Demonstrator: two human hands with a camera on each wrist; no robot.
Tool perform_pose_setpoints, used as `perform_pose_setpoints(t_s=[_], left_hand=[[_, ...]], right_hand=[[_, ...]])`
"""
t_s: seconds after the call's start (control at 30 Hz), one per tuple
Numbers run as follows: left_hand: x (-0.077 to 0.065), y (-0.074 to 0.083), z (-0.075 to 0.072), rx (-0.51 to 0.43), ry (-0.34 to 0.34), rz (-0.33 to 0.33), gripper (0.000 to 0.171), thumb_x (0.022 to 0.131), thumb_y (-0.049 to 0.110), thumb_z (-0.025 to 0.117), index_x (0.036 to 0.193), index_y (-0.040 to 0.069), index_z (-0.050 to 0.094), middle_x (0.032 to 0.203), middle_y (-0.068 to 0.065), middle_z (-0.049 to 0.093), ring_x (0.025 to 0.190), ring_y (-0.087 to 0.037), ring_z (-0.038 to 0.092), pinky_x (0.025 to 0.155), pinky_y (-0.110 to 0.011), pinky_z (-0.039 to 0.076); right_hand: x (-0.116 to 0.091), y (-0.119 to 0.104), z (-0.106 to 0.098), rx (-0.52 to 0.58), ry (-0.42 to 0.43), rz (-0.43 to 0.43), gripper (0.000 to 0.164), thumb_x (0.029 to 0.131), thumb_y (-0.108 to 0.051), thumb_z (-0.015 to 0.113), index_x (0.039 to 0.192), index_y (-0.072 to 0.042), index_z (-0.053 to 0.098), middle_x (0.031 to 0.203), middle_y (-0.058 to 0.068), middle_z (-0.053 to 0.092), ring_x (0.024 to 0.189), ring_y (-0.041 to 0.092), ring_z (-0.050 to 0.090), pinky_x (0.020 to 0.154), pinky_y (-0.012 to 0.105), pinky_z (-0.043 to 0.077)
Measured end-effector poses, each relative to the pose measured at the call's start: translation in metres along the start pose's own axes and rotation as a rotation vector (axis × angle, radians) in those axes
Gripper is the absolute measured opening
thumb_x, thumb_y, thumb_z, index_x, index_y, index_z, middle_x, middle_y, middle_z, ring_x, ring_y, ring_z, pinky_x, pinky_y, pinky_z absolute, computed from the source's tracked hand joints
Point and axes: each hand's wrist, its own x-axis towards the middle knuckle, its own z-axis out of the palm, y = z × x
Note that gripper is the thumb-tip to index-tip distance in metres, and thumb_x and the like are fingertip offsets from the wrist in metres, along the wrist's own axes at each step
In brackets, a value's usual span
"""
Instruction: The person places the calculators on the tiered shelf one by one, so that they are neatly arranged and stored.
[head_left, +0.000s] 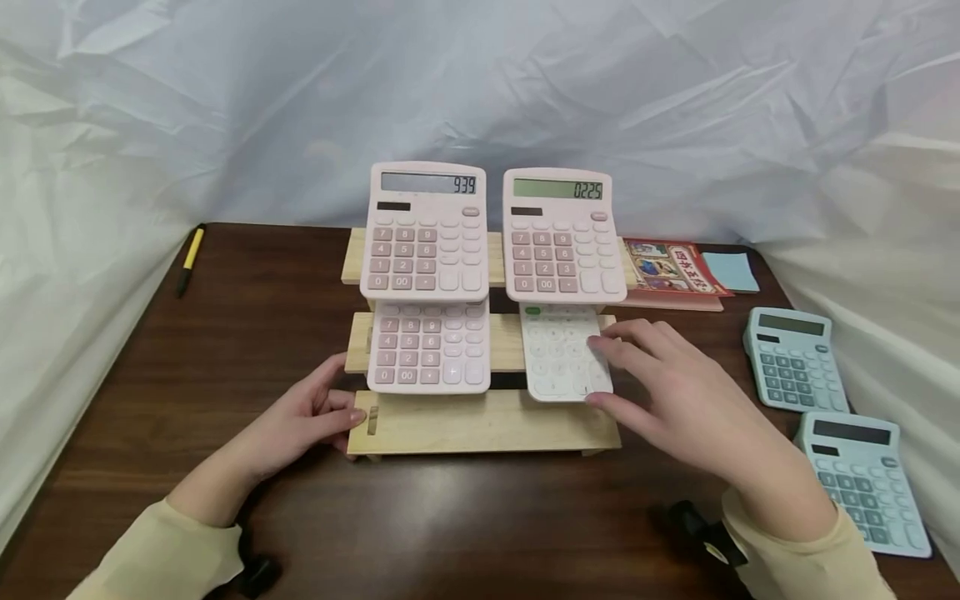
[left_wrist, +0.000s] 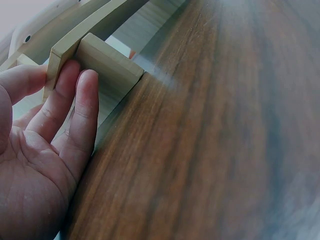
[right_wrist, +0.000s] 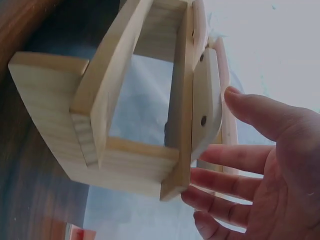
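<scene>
A three-tier wooden rack point(head_left: 495, 423) stands on the dark table. My left hand point(head_left: 311, 417) pinches the left end of its lowest board between thumb and fingers, seen closely in the left wrist view. On the middle tier, right side, lies a white calculator point(head_left: 558, 358) with a green key. Fairly straight fingers and the thumb of my right hand point(head_left: 667, 387) are at its right edge and lower corner. Left of it sits a pink calculator point(head_left: 431, 350). Two more, the left pink calculator point(head_left: 423, 233) and right pink calculator point(head_left: 564, 237), lean on the top tier, showing 939 and 0225.
Two blue calculators point(head_left: 797, 358) lie at the right edge of the table. Behind the rack on the right are a red booklet point(head_left: 675, 268) and blue sticky notes point(head_left: 731, 272). A yellow-and-black pen point(head_left: 191, 258) lies far left. White sheeting point(head_left: 450, 83) surrounds the table.
</scene>
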Motion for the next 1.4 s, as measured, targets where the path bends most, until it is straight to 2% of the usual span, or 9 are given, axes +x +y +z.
perform_pose_setpoints(t_s=[0.27, 0.43, 0.6, 0.7, 0.87, 0.97, 1.07, 1.2, 1.4], left_hand=[[-0.003, -0.006, 0.005, -0.012, 0.001, -0.006, 0.068, 0.097, 0.005, 0.057, 0.15, 0.021, 0.017, 0.106, -0.028, 0.065, 0.081, -0.044, 0.065, 0.064, -0.057, 0.054], [-0.003, -0.008, 0.006, -0.018, -0.004, 0.021, 0.067, 0.097, 0.004, 0.056, 0.15, 0.021, 0.018, 0.106, -0.028, 0.065, 0.081, -0.043, 0.065, 0.064, -0.056, 0.054], [-0.005, -0.007, 0.005, -0.003, 0.01, 0.029, 0.067, 0.097, 0.003, 0.056, 0.15, 0.021, 0.019, 0.107, -0.027, 0.065, 0.081, -0.041, 0.066, 0.063, -0.054, 0.055], [-0.005, -0.006, 0.004, 0.001, 0.02, 0.028, 0.067, 0.097, 0.004, 0.057, 0.15, 0.021, 0.019, 0.105, -0.027, 0.065, 0.081, -0.041, 0.066, 0.063, -0.054, 0.055], [-0.004, -0.008, 0.002, 0.0, 0.019, 0.029, 0.067, 0.097, 0.004, 0.057, 0.15, 0.021, 0.019, 0.106, -0.027, 0.065, 0.081, -0.042, 0.066, 0.063, -0.055, 0.054], [-0.002, -0.01, 0.001, -0.008, 0.006, 0.017, 0.067, 0.098, 0.004, 0.057, 0.15, 0.022, 0.019, 0.108, -0.026, 0.065, 0.083, -0.042, 0.066, 0.064, -0.055, 0.054], [-0.003, -0.01, -0.003, -0.009, 0.001, 0.01, 0.067, 0.098, 0.004, 0.056, 0.15, 0.022, 0.019, 0.11, -0.026, 0.065, 0.083, -0.042, 0.066, 0.064, -0.055, 0.054], [-0.007, -0.006, -0.009, 0.0, 0.005, 0.029, 0.066, 0.097, 0.001, 0.056, 0.149, 0.02, 0.02, 0.109, -0.028, 0.064, 0.082, -0.042, 0.066, 0.062, -0.054, 0.055], [0.0, -0.006, -0.007, -0.008, -0.022, 0.035, 0.066, 0.097, 0.001, 0.057, 0.149, 0.02, 0.021, 0.107, -0.028, 0.064, 0.083, -0.042, 0.066, 0.063, -0.055, 0.055]], right_hand=[[-0.025, 0.008, -0.005, 0.029, -0.014, 0.078, 0.053, 0.082, -0.037, 0.077, 0.128, -0.015, 0.062, 0.123, -0.004, 0.057, 0.109, 0.014, 0.055, 0.084, 0.041, 0.05], [-0.051, 0.027, -0.006, 0.01, -0.001, 0.143, 0.053, 0.081, -0.03, 0.079, 0.128, -0.015, 0.063, 0.124, 0.001, 0.059, 0.11, 0.02, 0.055, 0.085, 0.045, 0.046], [-0.075, 0.048, -0.007, 0.002, -0.021, 0.285, 0.054, 0.082, -0.029, 0.078, 0.129, -0.01, 0.06, 0.123, 0.008, 0.058, 0.112, 0.032, 0.053, 0.085, 0.053, 0.043], [-0.088, 0.061, -0.006, 0.0, -0.094, 0.377, 0.061, 0.086, -0.035, 0.074, 0.135, -0.006, 0.054, 0.124, 0.016, 0.054, 0.113, 0.039, 0.049, 0.085, 0.057, 0.041], [-0.112, 0.091, -0.001, -0.03, -0.281, 0.561, 0.08, 0.09, -0.051, 0.064, 0.142, 0.004, 0.039, 0.124, 0.032, 0.042, 0.109, 0.052, 0.041, 0.08, 0.065, 0.038], [-0.13, 0.106, 0.004, -0.055, -0.344, 0.674, 0.09, 0.09, -0.057, 0.061, 0.143, 0.009, 0.031, 0.125, 0.041, 0.034, 0.108, 0.061, 0.032, 0.081, 0.07, 0.033], [-0.144, 0.112, 0.012, -0.065, -0.319, 0.747, 0.097, 0.086, -0.058, 0.064, 0.144, 0.011, 0.026, 0.126, 0.046, 0.027, 0.109, 0.066, 0.025, 0.083, 0.072, 0.028], [-0.15, 0.11, 0.021, -0.038, -0.249, 0.811, 0.104, 0.084, -0.058, 0.067, 0.149, 0.006, 0.017, 0.133, 0.045, 0.022, 0.112, 0.066, 0.021, 0.083, 0.072, 0.028], [-0.162, 0.114, 0.012, -0.035, -0.246, 0.886, 0.112, 0.083, -0.057, 0.068, 0.152, 0.002, 0.002, 0.136, 0.048, 0.015, 0.115, 0.067, 0.02, 0.084, 0.074, 0.028]])
